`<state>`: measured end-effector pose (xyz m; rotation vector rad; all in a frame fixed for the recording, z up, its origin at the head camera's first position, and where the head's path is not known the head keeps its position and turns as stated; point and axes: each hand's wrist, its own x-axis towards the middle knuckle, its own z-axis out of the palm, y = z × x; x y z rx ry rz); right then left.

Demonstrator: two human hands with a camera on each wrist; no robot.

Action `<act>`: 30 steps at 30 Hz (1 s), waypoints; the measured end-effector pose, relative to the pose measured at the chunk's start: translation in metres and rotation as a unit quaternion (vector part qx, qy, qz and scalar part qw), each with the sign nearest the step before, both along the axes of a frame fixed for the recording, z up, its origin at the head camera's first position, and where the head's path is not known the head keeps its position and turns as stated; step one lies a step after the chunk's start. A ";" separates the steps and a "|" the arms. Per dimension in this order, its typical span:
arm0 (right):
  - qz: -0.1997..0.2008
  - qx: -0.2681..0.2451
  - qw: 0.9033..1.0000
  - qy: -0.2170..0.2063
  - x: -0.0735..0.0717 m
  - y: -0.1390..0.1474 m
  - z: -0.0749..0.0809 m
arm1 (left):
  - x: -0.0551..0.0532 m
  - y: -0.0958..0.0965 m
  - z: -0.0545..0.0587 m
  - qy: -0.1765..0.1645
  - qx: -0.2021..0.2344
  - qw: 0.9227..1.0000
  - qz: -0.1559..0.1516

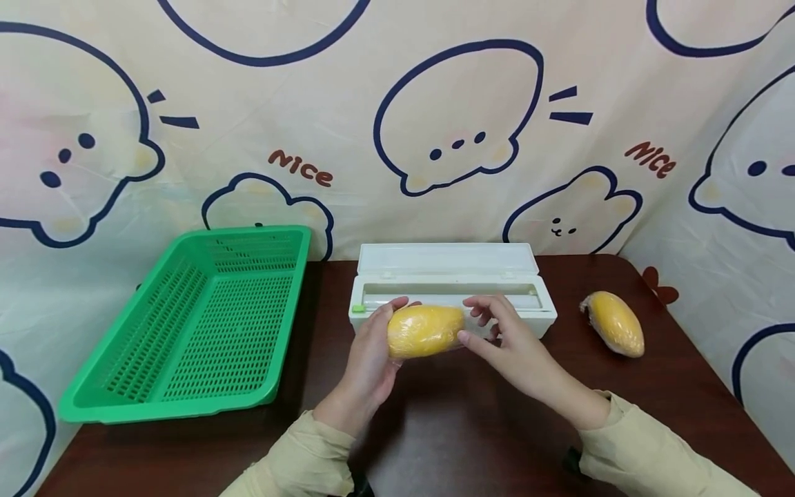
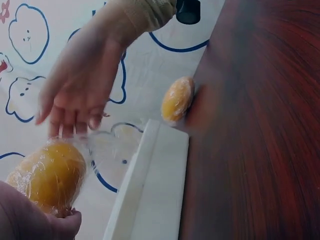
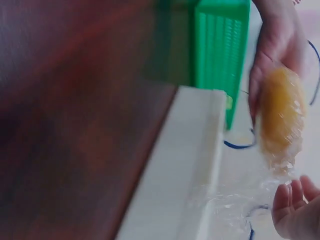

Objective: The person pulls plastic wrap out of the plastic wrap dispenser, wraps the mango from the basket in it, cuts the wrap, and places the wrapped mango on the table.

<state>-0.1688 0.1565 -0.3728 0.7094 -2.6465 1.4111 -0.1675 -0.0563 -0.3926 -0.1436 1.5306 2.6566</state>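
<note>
My left hand (image 1: 371, 355) grips a yellow mango (image 1: 425, 331) wrapped in clear cling film, holding it above the table in front of the film dispenser. In the left wrist view, loose film (image 2: 107, 147) trails off the mango's end. My right hand (image 1: 512, 345) is at the mango's right end, with its fingers loosely bent and its thumb tip against or very near the film. The right wrist view shows no firm pinch by those fingers. Behind both hands, the white cling film dispenser (image 1: 448, 259) has its lid raised and a roll inside.
A green plastic basket (image 1: 292, 324) stands on the left of the dark wooden table (image 1: 447, 428). Another film-wrapped mango (image 1: 615, 323) lies at the right, close to the table's edge. A cartoon-printed curtain (image 1: 348, 117) hangs behind and at the sides.
</note>
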 end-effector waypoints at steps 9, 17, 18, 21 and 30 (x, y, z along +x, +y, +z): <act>-0.030 -0.111 0.978 -0.176 0.001 -0.009 -0.005 | 0.002 0.004 -0.001 0.006 -0.003 1.000 -0.002; 0.063 -0.248 0.899 -0.355 -0.005 -0.009 -0.011 | 0.001 0.007 -0.004 -0.004 -0.014 0.999 -0.041; 0.073 -0.271 0.884 -0.374 -0.005 -0.010 -0.011 | 0.001 0.007 -0.005 -0.002 -0.015 0.999 -0.046; 0.083 -0.333 0.841 -0.417 -0.004 -0.010 -0.011 | 0.001 0.008 -0.008 -0.005 -0.025 0.998 -0.058; 0.068 -0.396 0.795 -0.454 -0.006 -0.015 -0.016 | 0.002 0.011 -0.013 -0.003 -0.031 0.995 -0.090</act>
